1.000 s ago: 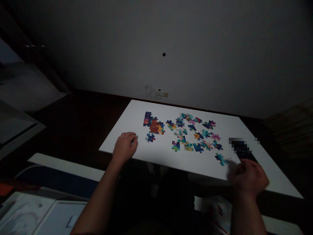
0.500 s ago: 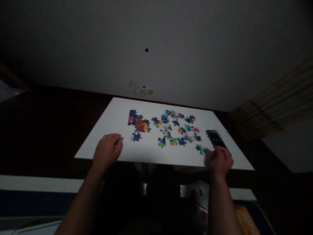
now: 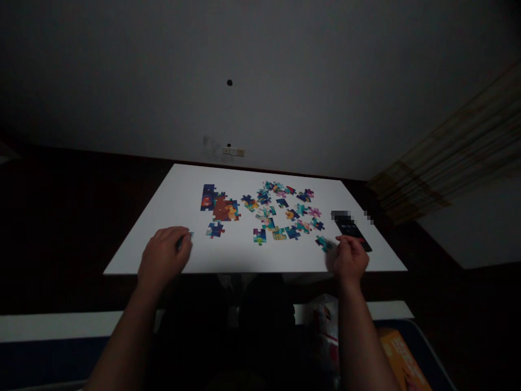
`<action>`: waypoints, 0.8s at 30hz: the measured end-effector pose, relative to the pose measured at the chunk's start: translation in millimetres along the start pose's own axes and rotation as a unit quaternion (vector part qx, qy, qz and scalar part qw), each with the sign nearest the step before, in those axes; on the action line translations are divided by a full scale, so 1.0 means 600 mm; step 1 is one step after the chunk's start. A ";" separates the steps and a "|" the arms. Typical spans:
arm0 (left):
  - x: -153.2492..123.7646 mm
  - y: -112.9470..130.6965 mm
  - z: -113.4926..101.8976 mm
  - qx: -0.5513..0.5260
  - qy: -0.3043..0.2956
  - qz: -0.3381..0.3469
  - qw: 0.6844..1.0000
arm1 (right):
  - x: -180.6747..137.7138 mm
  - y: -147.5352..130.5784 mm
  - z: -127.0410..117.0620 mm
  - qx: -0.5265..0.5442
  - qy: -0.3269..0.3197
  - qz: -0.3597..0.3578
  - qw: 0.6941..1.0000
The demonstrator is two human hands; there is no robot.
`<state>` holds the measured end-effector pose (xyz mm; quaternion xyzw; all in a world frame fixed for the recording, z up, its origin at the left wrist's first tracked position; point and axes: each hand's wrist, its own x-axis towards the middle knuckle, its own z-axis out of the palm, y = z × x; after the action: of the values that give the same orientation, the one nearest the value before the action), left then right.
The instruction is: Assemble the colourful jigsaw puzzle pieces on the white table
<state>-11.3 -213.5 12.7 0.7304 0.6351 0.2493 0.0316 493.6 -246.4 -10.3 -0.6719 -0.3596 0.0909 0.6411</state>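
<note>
Your left hand (image 3: 163, 255) rests at the near edge of a white rectangular tabletop (image 3: 154, 217), its fingers curled and pressed together. They appear to pinch a small teal jigsaw piece (image 3: 190, 235), which peeks out past your fingertips; the hand hides most of it.

Your right hand (image 3: 349, 259) sits at the tabletop's near right side, with its fingers loosely curled. You cannot tell from this view whether they are gripping anything. It lies just beside a teal-and-blue jigsaw piece (image 3: 324, 244) on its left and overlaps the lower end of a black smartphone (image 3: 350, 231), part of which is pixelated.

Ahead of your left hand, a joined cluster of dark blue and rust-orange jigsaw pieces (image 3: 217, 205) lies flat, with a loose dark blue piece (image 3: 215, 230) just below it. To the right of that cluster, a loose scatter of multicoloured jigsaw pieces (image 3: 280, 212) in blue, teal, pink and yellow spreads across the middle of the tabletop.

Beyond the tabletop rises a plain pale wall (image 3: 122, 98) with a small wall plate (image 3: 233, 152) low down.
</note>
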 end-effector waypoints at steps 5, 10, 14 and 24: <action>0.001 -0.008 0.008 -0.007 0.014 0.010 1.000 | 0.000 0.009 -0.002 -0.063 -0.034 -0.078 0.994; 0.001 -0.002 0.004 -0.013 0.022 0.011 1.000 | 0.000 0.014 -0.003 -0.083 -0.048 -0.106 0.990; 0.000 0.002 0.001 -0.018 0.021 0.005 1.000 | -0.002 0.015 -0.003 -0.093 -0.057 -0.114 0.987; -0.002 -0.002 0.003 -0.012 0.020 0.007 1.000 | -0.011 -0.001 0.000 -0.132 -0.080 -0.137 0.978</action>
<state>-11.4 -213.9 10.4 0.7293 0.6273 0.2719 0.0261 488.5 -250.1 -11.7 -0.6854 -0.5074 0.0074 0.5223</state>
